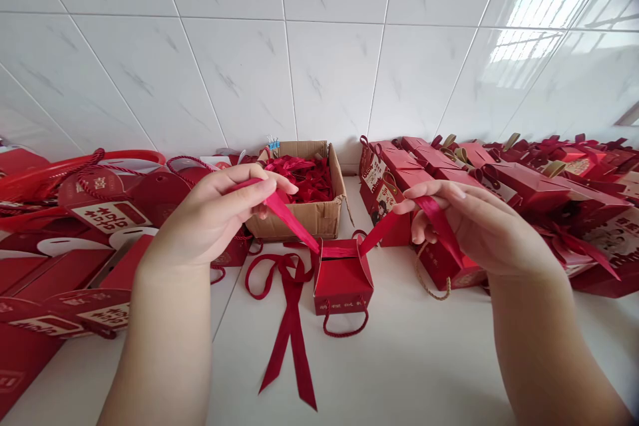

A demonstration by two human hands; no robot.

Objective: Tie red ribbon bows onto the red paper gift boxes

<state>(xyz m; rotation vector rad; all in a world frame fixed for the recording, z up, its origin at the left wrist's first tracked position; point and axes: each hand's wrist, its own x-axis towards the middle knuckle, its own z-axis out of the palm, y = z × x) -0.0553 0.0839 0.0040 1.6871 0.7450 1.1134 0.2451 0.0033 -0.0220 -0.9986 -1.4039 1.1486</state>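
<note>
A small red gift box (344, 283) with a rope handle at its front stands in the middle of the white table. A red ribbon (299, 228) runs across the box's top, and its two ends rise to either side. My left hand (219, 210) pinches one end between thumb and fingers, up and left of the box. On the right, my right hand (456, 219) has the other end between its fingers. The ribbon is stretched in a shallow V. Beside the box, to its left, lies a loose ribbon bow (291, 306) with two long tails.
Behind the gift box stands a cardboard box (294, 226) filled with red ribbons. Rows of red gift boxes (524, 186) fill the right side. More red boxes with rope handles (112, 200) crowd the left. A white tiled wall (334, 80) closes off the back.
</note>
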